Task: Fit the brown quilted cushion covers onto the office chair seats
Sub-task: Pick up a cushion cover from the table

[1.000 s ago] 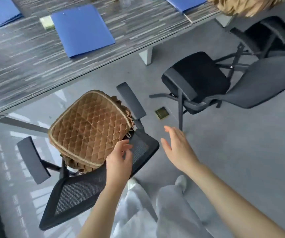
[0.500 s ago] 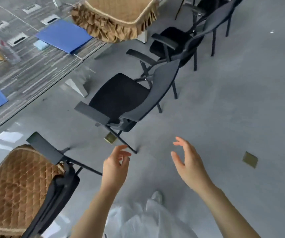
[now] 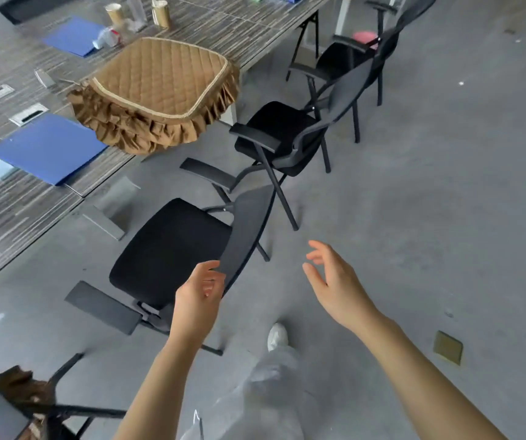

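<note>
A brown quilted cushion cover [image 3: 160, 77] with a ruffled skirt lies on the table edge, its frill hanging over. Below it stands a black office chair with a bare seat [image 3: 166, 252] and a grey backrest [image 3: 246, 230]. My left hand [image 3: 200, 293] is open, fingers right at the lower edge of that backrest. My right hand [image 3: 334, 277] hovers open in the air to the right of the chair, holding nothing. A second bare black chair [image 3: 276, 128] stands farther back. At the bottom left a chair wearing a brown cover [image 3: 17, 381] is partly out of view.
The striped table [image 3: 17, 198] carries blue folders [image 3: 49, 147], cups and bottles [image 3: 134, 11]. A third chair [image 3: 347, 58] stands at the far end. Grey floor opens to the right, with a brass floor plate [image 3: 447, 346]. My white shoe [image 3: 277, 336] is below the hands.
My view swung right, away from the covered chair and onto the bare chairs. Both hands stayed open and moved with it; the left hand now reaches the nearest bare chair's backrest.
</note>
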Demonstrator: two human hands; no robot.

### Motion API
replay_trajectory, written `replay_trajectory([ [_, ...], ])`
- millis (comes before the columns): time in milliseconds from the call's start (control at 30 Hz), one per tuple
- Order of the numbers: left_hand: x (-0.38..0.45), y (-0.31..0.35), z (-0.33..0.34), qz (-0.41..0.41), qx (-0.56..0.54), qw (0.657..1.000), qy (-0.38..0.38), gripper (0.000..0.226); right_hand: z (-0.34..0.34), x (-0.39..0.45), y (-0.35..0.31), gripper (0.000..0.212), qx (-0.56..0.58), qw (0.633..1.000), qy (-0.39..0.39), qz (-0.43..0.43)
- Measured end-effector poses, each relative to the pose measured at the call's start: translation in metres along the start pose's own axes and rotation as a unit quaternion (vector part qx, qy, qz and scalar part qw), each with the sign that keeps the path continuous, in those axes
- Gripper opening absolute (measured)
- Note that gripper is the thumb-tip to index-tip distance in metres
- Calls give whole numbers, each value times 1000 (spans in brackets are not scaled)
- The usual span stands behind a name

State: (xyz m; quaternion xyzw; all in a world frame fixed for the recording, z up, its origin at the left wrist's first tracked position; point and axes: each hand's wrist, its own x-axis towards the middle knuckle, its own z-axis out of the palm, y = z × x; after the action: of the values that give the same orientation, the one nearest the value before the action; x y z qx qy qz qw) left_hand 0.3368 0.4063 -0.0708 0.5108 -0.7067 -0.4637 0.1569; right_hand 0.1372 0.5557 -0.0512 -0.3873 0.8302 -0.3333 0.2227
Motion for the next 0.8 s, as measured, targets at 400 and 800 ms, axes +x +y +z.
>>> replay_trajectory([
  [400, 203, 124, 44, -15, 3, 999, 48, 18, -95, 254, 0, 43, -22, 994, -94, -42],
  [800, 316, 207, 150, -161, -117, 961, 194, 20, -156, 473, 23, 41, -51, 955, -253, -144],
])
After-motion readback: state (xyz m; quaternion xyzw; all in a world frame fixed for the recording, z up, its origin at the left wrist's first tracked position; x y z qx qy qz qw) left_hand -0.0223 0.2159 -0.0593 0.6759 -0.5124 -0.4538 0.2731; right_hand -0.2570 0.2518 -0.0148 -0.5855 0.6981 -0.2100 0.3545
